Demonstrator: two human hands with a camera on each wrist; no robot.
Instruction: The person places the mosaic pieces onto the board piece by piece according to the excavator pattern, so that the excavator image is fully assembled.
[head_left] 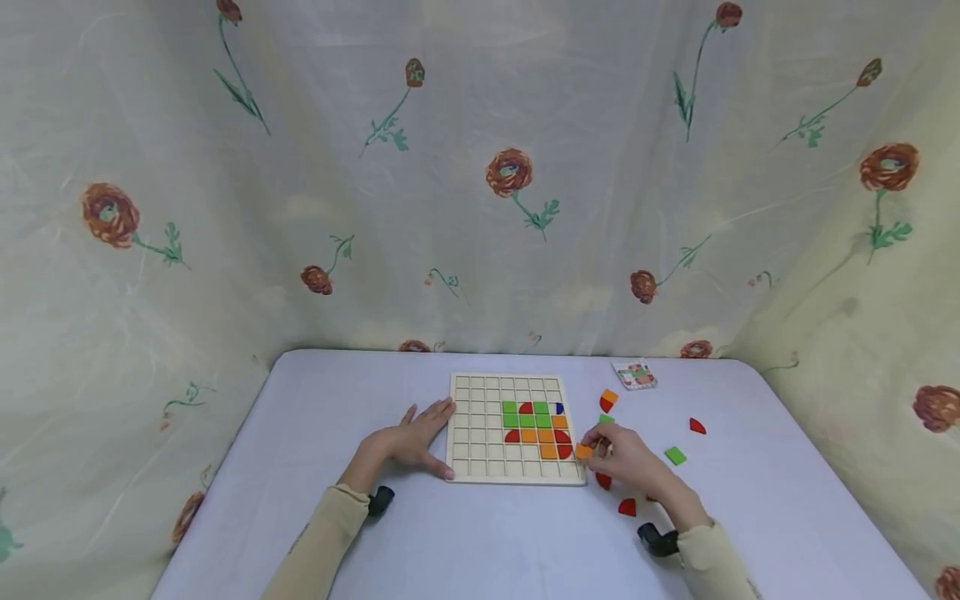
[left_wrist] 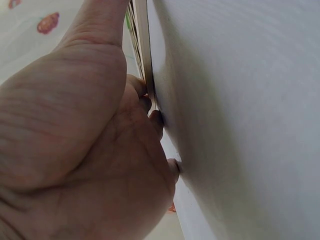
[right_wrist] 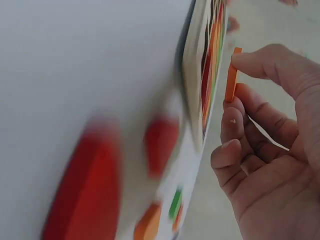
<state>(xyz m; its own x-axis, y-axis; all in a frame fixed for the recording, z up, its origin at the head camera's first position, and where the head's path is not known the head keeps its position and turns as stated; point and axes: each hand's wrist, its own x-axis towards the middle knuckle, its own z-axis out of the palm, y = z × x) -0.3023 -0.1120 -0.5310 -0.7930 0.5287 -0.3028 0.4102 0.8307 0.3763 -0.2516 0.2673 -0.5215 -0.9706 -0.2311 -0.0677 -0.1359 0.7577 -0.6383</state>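
A cream square board (head_left: pixel 472 468) with a grid of cells lies flat on the table. Green squares (head_left: pixel 542 420), orange squares (head_left: pixel 546 436), red rounded pieces (head_left: pixel 513 437) and a small blue piece (head_left: pixel 559 408) fill part of its right half. With fingers spread, my left hand (head_left: pixel 416 437) touches the board's left edge; in the left wrist view its fingertips meet the board's side. Between thumb and fingers, my right hand (head_left: pixel 630 457) pinches an orange square tile (head_left: pixel 583 452) by the board's right edge. The right wrist view shows that tile (right_wrist: pixel 232 75) edge-on, raised above the board.
Loose pieces lie right of the board: a green square (head_left: pixel 675 456), a red quarter-round (head_left: pixel 697 426), another red one (head_left: pixel 627 507) near the right wrist, and an orange piece (head_left: pixel 610 396) farther back. A small patterned card (head_left: pixel 634 374) sits behind them. Flowered cloth (head_left: pixel 450 208) hangs around the table.
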